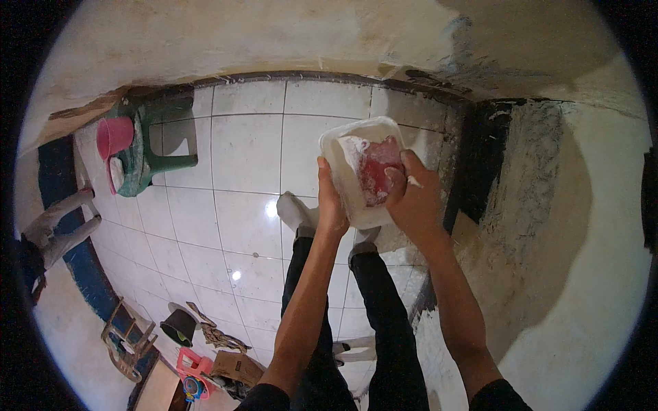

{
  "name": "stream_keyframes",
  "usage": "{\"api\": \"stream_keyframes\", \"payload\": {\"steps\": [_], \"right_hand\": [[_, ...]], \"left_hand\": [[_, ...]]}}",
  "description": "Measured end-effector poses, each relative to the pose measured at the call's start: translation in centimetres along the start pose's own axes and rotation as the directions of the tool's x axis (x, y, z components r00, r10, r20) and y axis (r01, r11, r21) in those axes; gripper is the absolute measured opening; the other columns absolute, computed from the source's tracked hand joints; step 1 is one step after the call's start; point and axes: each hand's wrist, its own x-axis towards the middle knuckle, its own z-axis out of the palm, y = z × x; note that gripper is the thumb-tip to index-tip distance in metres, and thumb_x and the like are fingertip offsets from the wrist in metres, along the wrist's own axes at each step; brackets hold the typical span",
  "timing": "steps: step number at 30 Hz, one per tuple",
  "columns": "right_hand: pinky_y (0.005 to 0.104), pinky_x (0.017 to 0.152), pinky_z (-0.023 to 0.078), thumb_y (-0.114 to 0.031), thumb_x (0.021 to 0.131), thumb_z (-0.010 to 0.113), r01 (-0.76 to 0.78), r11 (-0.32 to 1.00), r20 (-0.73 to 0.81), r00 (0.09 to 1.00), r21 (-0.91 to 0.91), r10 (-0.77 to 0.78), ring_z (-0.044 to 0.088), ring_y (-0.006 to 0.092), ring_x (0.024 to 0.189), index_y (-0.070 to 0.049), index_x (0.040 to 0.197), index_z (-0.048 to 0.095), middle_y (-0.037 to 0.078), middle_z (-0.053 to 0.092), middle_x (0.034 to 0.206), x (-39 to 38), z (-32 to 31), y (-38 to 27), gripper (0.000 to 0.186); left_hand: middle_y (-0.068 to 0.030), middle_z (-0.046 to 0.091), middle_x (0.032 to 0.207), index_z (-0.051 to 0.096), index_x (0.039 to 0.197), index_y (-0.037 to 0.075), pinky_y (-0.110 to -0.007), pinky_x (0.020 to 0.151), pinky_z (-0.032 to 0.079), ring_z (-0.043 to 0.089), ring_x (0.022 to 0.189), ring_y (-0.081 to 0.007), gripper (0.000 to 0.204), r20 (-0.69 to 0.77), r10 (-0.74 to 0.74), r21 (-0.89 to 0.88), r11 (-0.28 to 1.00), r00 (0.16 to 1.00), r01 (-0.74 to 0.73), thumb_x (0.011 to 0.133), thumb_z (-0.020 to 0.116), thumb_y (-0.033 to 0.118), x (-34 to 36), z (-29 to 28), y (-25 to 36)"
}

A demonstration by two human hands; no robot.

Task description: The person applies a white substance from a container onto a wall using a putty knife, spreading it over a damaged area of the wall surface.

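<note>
In front of me, above the floor, my left hand (332,200) grips the left side of a white plastic tub (367,218), thumb up along its wall. Inside lies white paste or powder (351,146). My right hand (417,196) pinches a flat red piece (378,168) that looks like a plastic scraper, smeared with white. The red piece is tilted within the tub, its far end toward the far wall of the tub. The right-hand fingers are curled at the tub's right rim, and a white smear shows on that hand.
At the far left a green plastic stool (142,161) bears a pink dipper (114,137). Another person's legs (65,226) are at the left edge. Lower left are a black bucket (179,327), a cardboard box (236,370) and a wooden rack (127,342). A patched wall (521,171) rises close on the right.
</note>
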Motion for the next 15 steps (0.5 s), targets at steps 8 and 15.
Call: {"api": "stream_keyframes", "payload": {"steps": [8,15], "right_hand": [[0.0467,0.056,0.049,-0.009,0.087,0.058,0.126,0.992,-0.051,0.991,0.015,-0.125,0.064,0.0412,0.065,-0.003,0.094,0.054,0.021,0.062,0.068,-1.0,-0.2,-3.0,0.010],[0.0476,0.056,0.048,-0.013,0.089,0.058,0.200,0.971,0.030,0.980,-0.128,-0.198,0.063,0.0413,0.064,-0.002,0.094,0.052,0.022,0.062,0.068,-2.2,-0.6,-6.2,0.013]], "left_hand": [[-0.0152,0.046,0.132,0.033,0.142,0.006,-0.041,0.100,0.042,0.047,0.121,-0.0278,0.081,0.009,0.103,-0.031,0.994,0.995,-0.102,0.091,0.035,0.069,-0.8,-2.0,1.0],[-0.0144,0.046,0.133,0.033,0.142,0.006,-0.040,0.102,0.039,0.046,0.122,-0.0265,0.076,-0.019,0.132,-0.007,0.991,0.991,-0.132,0.094,0.032,0.065,-3.2,-2.4,3.2]]}}
